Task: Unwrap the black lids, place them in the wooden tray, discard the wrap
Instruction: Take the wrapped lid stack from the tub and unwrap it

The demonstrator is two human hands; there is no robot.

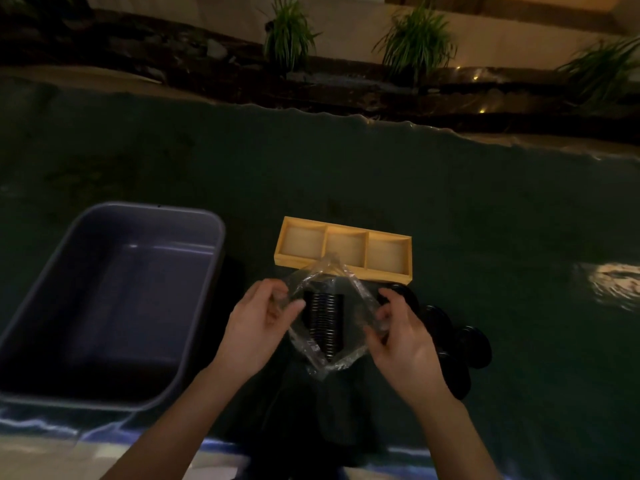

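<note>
A stack of black lids (325,320) lies on its side inside a clear plastic wrap (349,355), held above the dark table. My left hand (258,320) pinches the wrap's left edge. My right hand (401,336) grips its right edge. The wrap's top end is open and crumpled, just in front of the wooden tray (408,263). That tray has three square compartments, all without lids. Several loose black lids (474,344) lie on the table to the right of my right hand.
A large grey plastic tub (45,306) stands at the left, nothing visible inside. The dark green cloth (381,174) covers the table. Beyond its far edge are rocks and potted grasses (287,32). The table's near edge runs below my forearms.
</note>
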